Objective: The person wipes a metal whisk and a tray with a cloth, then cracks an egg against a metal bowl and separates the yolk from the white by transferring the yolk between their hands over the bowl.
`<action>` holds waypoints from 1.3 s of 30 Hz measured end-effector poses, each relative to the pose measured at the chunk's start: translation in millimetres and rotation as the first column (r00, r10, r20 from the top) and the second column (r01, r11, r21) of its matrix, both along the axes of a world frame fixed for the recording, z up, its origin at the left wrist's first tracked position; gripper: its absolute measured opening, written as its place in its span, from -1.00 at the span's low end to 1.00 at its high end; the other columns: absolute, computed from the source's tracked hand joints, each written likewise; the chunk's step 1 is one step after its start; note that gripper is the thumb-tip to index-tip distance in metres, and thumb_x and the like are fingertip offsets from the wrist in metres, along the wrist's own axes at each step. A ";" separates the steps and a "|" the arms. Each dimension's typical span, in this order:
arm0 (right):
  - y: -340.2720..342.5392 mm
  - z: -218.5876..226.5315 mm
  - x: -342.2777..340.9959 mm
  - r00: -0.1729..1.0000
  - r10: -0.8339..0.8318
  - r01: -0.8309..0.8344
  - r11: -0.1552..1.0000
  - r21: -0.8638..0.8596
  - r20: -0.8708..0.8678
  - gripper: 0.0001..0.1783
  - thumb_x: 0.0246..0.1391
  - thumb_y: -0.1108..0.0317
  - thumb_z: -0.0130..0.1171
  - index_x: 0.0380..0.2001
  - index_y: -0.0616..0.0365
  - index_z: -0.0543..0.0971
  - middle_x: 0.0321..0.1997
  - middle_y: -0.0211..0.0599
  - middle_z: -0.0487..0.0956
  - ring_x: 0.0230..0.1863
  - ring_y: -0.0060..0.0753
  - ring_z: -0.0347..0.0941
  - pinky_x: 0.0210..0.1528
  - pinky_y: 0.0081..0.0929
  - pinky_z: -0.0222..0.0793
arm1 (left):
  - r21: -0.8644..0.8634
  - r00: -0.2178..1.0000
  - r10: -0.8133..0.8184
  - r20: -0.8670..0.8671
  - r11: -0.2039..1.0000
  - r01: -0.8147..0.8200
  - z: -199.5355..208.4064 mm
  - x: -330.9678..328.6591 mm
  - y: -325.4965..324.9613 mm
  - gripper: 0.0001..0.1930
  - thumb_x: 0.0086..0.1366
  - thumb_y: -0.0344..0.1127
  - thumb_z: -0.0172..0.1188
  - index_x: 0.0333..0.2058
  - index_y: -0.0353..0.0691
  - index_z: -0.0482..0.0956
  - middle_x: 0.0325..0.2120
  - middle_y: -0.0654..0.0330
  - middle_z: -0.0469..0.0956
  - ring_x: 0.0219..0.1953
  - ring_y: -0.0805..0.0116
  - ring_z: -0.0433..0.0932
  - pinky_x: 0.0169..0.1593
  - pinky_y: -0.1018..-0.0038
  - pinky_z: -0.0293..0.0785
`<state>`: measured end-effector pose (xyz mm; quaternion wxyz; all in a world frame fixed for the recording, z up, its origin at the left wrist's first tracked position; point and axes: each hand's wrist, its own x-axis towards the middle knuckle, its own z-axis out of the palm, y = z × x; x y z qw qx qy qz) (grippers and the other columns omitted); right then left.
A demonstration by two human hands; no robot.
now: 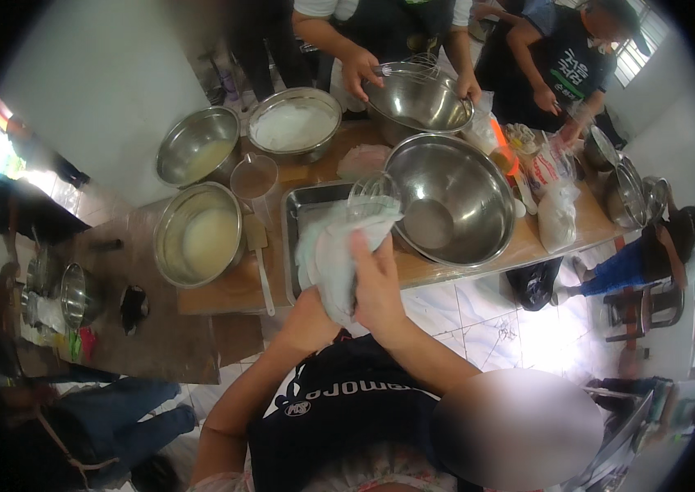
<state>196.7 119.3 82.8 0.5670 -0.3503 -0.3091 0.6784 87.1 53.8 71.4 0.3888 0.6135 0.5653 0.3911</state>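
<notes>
Both my hands are in front of my apron, around a pale cloth wrapped over a whisk. The wire loops of the whisk stick out at the cloth's far end; its handle is hidden. Low on the bundle, my left hand is closed round the cloth. My right hand presses the cloth from the right, thumb on top. Under the bundle lies a rectangular metal tray. A large steel bowl stands just right of the whisk, with a whitish patch at its bottom.
Left on the table are a bowl of pale batter, a spatula, a clear measuring cup and a bowl of white foam. Across the table, a person's hands hold a whisk and steel bowl. Plastic bags sit right.
</notes>
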 end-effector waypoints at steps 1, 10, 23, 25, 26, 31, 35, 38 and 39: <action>3.7 3.2 -6.9 1.000 -0.013 0.012 1.000 0.023 0.022 -0.47 0.17 0.00 -0.23 0.05 0.17 0.21 -0.04 -0.31 0.36 -0.04 -0.35 0.31 -0.05 -0.42 0.29 | 0.000 1.000 -0.015 0.000 1.000 0.015 2.6 2.4 0.0 -0.73 0.04 -0.41 0.09 -0.27 -0.41 0.35 -0.48 -0.12 0.47 -0.37 -0.06 0.48 -0.31 0.32 0.36; 62.4 30.5 42.4 0.979 0.138 -0.150 0.986 -0.070 -0.147 -0.67 0.05 0.22 0.06 -0.16 0.17 0.42 -0.33 -0.39 0.50 -0.35 -0.52 0.44 -0.29 -0.57 0.37 | -0.331 0.981 -0.191 0.014 0.925 0.185 9.3 -2.8 -7.1 -0.85 0.11 -0.38 0.07 -0.34 -0.29 0.39 -0.66 0.18 0.31 -0.63 0.47 0.16 -0.53 0.55 0.15; 23.3 32.4 82.3 0.174 0.212 -0.939 0.331 0.097 0.962 -0.57 -0.18 0.16 0.21 -0.19 0.03 0.45 -0.25 -0.22 0.43 -0.15 -0.16 0.34 -0.11 -0.29 0.23 | -0.164 0.514 -0.337 -0.789 0.921 0.352 65.7 -43.4 -9.0 -0.91 0.06 -0.34 0.01 -0.44 -0.19 0.41 -0.65 0.10 0.47 -0.54 0.09 0.49 -0.47 0.25 0.37; 21.6 41.3 89.6 0.187 0.238 -0.922 0.377 0.087 0.953 -0.60 -0.17 0.14 0.20 -0.22 0.05 0.46 -0.33 -0.24 0.44 -0.17 -0.16 0.34 -0.14 -0.30 0.23 | -0.180 0.411 -0.347 -0.843 0.902 0.392 79.7 -39.6 -10.1 -0.94 0.03 -0.38 0.00 -0.48 -0.18 0.41 -0.66 0.12 0.47 -0.55 0.13 0.50 -0.49 0.29 0.37; 24.0 45.0 92.1 0.186 0.237 -0.914 0.399 0.079 0.954 -0.63 -0.17 0.16 0.19 -0.26 0.04 0.47 -0.35 -0.26 0.45 -0.19 -0.17 0.34 -0.16 -0.30 0.23 | -0.177 0.413 -0.345 -0.843 0.903 0.392 79.8 -37.5 -8.8 -0.94 0.03 -0.38 0.00 -0.48 -0.18 0.41 -0.66 0.12 0.47 -0.55 0.13 0.50 -0.49 0.29 0.37; 8.6 50.8 91.1 0.194 -0.065 -0.917 0.342 0.205 0.979 -0.72 -0.24 0.24 0.21 -0.37 0.03 0.47 -0.39 -0.31 0.44 -0.26 -0.20 0.36 -0.23 -0.32 0.25 | -0.093 0.406 -0.294 -0.865 0.890 0.447 83.1 -17.8 -6.5 -0.94 0.02 -0.39 0.00 -0.47 -0.16 0.42 -0.67 0.14 0.46 -0.52 0.18 0.51 -0.48 0.33 0.40; 3.3 53.9 115.3 0.299 -0.163 -0.902 0.273 0.335 0.940 -0.70 -0.35 0.36 0.23 -0.40 0.04 0.47 -0.45 -0.32 0.45 -0.30 -0.17 0.38 -0.29 -0.32 0.31 | -0.150 0.356 -0.313 -0.881 0.897 0.417 82.1 -4.6 -16.8 -0.94 0.02 -0.38 0.02 -0.47 -0.16 0.42 -0.64 0.15 0.47 -0.51 0.16 0.51 -0.47 0.32 0.41; 15.1 61.1 153.7 0.430 -0.161 -0.821 0.338 0.459 0.888 -0.67 -0.38 0.43 0.22 -0.38 0.09 0.47 -0.44 -0.32 0.47 -0.27 -0.15 0.40 -0.30 -0.36 0.32 | -0.091 0.567 -0.265 -0.780 0.944 0.316 87.8 13.7 -25.8 -0.94 0.04 -0.35 0.05 -0.49 -0.18 0.42 -0.62 0.14 0.48 -0.47 0.13 0.51 -0.44 0.32 0.41; 16.9 60.7 167.5 0.455 -0.117 -0.782 0.423 0.459 0.883 -0.69 -0.38 0.45 0.20 -0.39 0.13 0.48 -0.41 -0.26 0.48 -0.30 -0.15 0.41 -0.30 -0.38 0.33 | -0.081 0.593 -0.266 -0.760 0.944 0.320 87.9 22.9 -27.0 -0.88 0.05 -0.28 0.08 -0.46 -0.19 0.43 -0.61 0.12 0.48 -0.48 0.11 0.50 -0.43 0.30 0.39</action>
